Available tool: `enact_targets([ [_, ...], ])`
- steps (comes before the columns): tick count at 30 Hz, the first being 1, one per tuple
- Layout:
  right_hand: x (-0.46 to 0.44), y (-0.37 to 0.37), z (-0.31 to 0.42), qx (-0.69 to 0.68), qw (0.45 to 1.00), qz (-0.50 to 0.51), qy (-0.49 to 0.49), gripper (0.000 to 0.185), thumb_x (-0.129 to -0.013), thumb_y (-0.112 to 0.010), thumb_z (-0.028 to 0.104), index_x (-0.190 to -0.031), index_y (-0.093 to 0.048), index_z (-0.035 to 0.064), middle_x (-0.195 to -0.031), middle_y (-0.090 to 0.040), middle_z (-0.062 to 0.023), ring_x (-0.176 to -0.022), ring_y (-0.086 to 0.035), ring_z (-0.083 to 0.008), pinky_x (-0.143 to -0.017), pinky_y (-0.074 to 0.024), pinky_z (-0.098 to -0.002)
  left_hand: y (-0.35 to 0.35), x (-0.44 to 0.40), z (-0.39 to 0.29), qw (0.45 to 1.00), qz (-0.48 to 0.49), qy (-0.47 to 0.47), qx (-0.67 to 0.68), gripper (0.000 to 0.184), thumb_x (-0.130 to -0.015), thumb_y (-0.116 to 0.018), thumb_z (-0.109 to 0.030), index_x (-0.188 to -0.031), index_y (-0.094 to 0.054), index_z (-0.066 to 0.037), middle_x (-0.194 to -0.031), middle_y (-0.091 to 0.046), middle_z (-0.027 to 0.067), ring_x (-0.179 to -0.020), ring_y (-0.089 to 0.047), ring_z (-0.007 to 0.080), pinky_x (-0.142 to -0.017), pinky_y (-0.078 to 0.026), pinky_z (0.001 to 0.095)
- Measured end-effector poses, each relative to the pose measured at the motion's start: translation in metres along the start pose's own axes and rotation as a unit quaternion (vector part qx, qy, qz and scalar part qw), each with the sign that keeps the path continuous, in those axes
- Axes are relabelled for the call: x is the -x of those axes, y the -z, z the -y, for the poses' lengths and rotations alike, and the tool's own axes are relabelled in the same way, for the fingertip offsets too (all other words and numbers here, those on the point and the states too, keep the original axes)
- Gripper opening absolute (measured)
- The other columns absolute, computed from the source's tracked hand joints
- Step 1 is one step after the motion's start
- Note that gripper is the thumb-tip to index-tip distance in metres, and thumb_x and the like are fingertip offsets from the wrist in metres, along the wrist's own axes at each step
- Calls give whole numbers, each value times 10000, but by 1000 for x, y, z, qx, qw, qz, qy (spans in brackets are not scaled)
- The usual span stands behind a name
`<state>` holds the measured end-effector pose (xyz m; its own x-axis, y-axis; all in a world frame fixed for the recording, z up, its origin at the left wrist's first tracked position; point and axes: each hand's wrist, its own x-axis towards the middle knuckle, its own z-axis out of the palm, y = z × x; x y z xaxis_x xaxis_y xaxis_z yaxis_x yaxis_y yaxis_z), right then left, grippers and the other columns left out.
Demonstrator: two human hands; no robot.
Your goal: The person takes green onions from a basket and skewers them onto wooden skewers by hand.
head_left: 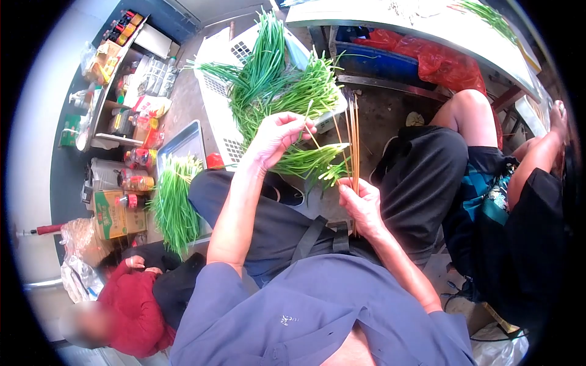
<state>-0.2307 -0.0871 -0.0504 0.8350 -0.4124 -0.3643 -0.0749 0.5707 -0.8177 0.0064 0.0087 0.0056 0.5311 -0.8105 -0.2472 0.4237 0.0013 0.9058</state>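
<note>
Several thin brown sticks (353, 131) stand nearly upright in my right hand (361, 204), whose fingers are closed round their lower part. Small green stalks (332, 173) lie against the sticks by my right fingertips. My left hand (282, 135) pinches a single thin stick (311, 133) over the greens. Below and between my hands are cut green stalks (305, 160). Beyond them, long green stalks (262, 67) are heaped on a white perforated basket (213, 82).
A metal tray (194, 143) and a green bundle (176, 204) are at left, near shelves with bottles (137, 183). A person in red (131, 305) sits lower left; another person's knee (473, 116) is at right. A white table (415, 27) stands ahead, over red bags (445, 64).
</note>
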Motion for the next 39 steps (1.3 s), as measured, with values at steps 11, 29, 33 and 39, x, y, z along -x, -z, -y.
enact_targets([
  [11, -2, -2, 4, -14, 1000, -7, 13, 171, -893, -646, 141, -1016, -658, 23, -680, -585, 23, -568, -477, -22, -514, -338, -169, -5, -6, -1, 973, -7, -42, -228, 114, -818, -647, -30, -928, -672, -12, -900, -665, 20, -837, -596, 89, -803, -471, 235],
  [29, -3, 8, -5, -25, 999, -23, 24, 183, -897, -656, 171, -1032, -630, 51, -661, -572, 6, -472, -410, -26, -435, -297, -169, 26, -51, -11, 883, -69, -281, -371, 48, -862, -625, -29, -910, -637, -31, -935, -676, 52, -862, -626, 117, -780, -485, 248],
  [33, -4, 8, -3, -27, 999, -17, 15, 204, -896, -649, 182, -1033, -642, 31, -674, -583, 20, -524, -439, -14, -473, -309, -161, 12, -31, -54, 910, -98, -338, -220, 138, -900, -637, -67, -1028, -648, -17, -835, -678, 61, -710, -614, 98, -658, -487, 217],
  [39, -4, 5, 0, -25, 999, -12, 26, 200, -892, -652, 167, -1039, -645, 32, -678, -584, 23, -534, -446, -14, -483, -315, -163, -2, -20, -50, 919, -123, -251, -279, 175, -888, -594, -15, -1049, -661, -2, -841, -672, 34, -649, -543, 59, -611, -450, 183],
])
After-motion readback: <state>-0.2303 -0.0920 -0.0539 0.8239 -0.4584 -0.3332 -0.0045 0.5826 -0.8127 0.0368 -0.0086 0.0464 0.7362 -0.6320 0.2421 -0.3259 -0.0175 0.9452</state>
